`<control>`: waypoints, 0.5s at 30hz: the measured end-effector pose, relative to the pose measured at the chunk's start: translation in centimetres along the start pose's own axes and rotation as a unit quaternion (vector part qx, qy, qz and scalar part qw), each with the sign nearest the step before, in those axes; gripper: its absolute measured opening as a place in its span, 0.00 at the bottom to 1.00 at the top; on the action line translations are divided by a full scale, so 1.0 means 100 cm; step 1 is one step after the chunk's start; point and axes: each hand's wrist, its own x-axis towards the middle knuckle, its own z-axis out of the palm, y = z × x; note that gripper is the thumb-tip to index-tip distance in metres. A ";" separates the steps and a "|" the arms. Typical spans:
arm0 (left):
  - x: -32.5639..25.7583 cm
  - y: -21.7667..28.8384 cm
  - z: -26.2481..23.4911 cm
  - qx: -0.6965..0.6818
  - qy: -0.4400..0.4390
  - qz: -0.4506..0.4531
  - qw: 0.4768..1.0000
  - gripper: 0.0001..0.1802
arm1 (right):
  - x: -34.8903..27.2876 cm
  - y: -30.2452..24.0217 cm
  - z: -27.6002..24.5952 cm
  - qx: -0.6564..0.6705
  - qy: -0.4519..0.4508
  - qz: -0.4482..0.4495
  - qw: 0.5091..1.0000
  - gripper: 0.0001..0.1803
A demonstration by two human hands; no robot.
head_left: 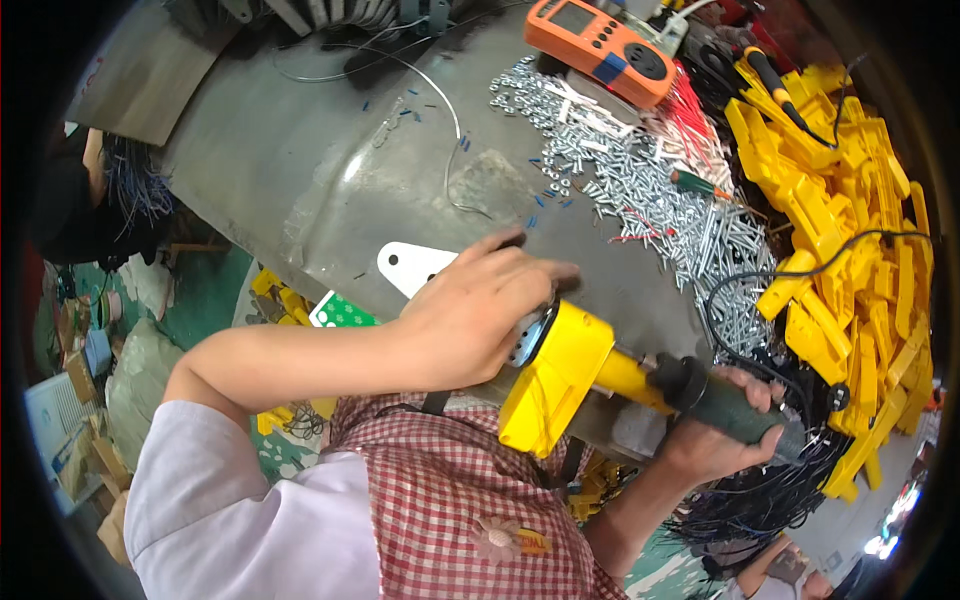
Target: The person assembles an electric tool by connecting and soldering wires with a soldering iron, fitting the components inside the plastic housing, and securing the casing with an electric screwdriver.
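My left hand (478, 312) is closed on the near end of a yellow plastic housing (560, 375), where a dark-rimmed round metal part (527, 340) shows beside the fingers. Part of a white plate with a hole (410, 262) sticks out beyond that hand, the remainder covered by it. On the right, my right hand (715, 445) wraps round a dark green, black-nosed power screwdriver (725, 402). Its nose points left at the housing's narrower yellow stem (632, 380). Whether the bit touches a screw is hidden.
A large heap of screws (670, 205) covers the bench (310, 190). Behind it lies an orange multimeter (600, 50). Yellow housings (820, 220) pile up at right, with a soldering iron (775, 85) on top and a black cable (780, 272) crossing. Black wires (745, 515) bunch below.
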 end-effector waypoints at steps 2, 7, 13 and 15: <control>0.006 0.001 -0.001 -0.015 0.001 -0.015 1.000 0.19 | 0.006 -0.009 0.005 -0.025 -0.002 0.023 0.999 0.19; 0.011 -0.008 -0.025 -0.049 -0.091 0.103 0.989 0.18 | -0.009 -0.035 -0.002 -0.031 0.027 0.024 0.999 0.20; 0.007 -0.006 -0.013 -0.083 -0.068 0.029 0.994 0.31 | -0.020 -0.040 -0.006 -0.028 0.065 -0.019 0.997 0.20; 0.007 -0.003 -0.016 -0.019 -0.080 0.024 0.996 0.37 | -0.021 -0.037 -0.007 -0.031 0.084 -0.024 0.996 0.20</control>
